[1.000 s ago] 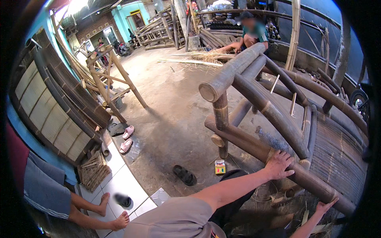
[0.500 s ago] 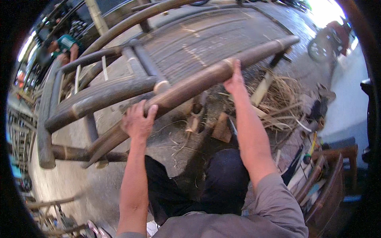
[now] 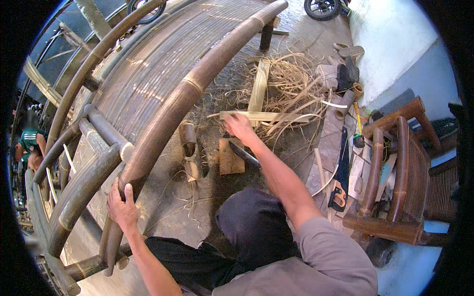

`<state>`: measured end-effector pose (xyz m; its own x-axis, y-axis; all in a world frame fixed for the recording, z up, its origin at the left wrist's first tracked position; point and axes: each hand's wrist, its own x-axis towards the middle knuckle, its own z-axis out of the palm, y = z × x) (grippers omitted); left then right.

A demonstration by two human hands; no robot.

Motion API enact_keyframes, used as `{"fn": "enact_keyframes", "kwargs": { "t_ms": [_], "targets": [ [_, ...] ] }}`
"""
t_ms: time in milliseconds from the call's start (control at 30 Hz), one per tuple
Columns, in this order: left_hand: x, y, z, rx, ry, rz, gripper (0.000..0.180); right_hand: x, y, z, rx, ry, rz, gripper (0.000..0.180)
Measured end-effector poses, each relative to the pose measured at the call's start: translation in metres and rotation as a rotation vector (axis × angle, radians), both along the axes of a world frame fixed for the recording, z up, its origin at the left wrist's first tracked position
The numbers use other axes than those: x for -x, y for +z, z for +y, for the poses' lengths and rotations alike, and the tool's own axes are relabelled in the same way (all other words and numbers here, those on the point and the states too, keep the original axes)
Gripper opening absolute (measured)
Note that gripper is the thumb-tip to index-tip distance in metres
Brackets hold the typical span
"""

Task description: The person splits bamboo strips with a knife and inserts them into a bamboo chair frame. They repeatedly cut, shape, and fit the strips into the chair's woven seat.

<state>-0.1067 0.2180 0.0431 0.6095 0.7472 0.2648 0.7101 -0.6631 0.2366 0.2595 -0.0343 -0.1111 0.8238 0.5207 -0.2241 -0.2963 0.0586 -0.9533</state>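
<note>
A long bamboo bench (image 3: 143, 74) with a slatted seat stretches from near left to far middle. Its thick brown front pole (image 3: 170, 106) runs lengthwise beside me. My left hand (image 3: 122, 209) grips that pole near its close end, thumb on top and fingers over the far side. Out to the right, my right hand (image 3: 239, 126) is closed at the left part of a pale split bamboo strip (image 3: 281, 116); its fingertips are partly hidden. Below that hand, a wooden block (image 3: 230, 158) stands on the floor beside a dark blade (image 3: 244, 155), partly covered by my forearm.
Bamboo shavings (image 3: 296, 89) lie heaped beyond my right hand. A cut bamboo piece (image 3: 188, 148) is on the floor. At right are a handsaw (image 3: 340, 172), a tape measure (image 3: 358, 140) and a brown bamboo chair (image 3: 402, 172). Another person (image 3: 32, 143) is at far left.
My right hand has left the bench pole and moved to the bamboo strip by the shavings. My left hand stays on the pole. The view has turned to the right.
</note>
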Motion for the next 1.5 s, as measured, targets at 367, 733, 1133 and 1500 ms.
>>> {"fn": "enact_keyframes", "kwargs": {
  "t_ms": [367,733,1133,1500],
  "targets": [
    [-0.003,-0.001,-0.001,-0.034,-0.009,0.033,0.055,-0.049,-0.122,-0.072,-0.145,-0.669,0.557,0.031],
    [-0.045,0.009,-0.036,-0.290,-0.233,-0.084,0.051,-0.010,-0.115,-0.101,-0.424,-0.740,0.479,0.033],
    [-0.232,-0.119,-0.234,1.498,-0.378,-0.061,0.071,0.175,-0.047,-0.128,-0.532,-0.047,0.737,0.027],
    [-0.215,-0.091,-0.196,1.392,-0.125,-0.518,0.042,0.145,-0.105,-0.198,1.107,0.173,-0.708,0.067]
  ]
}}
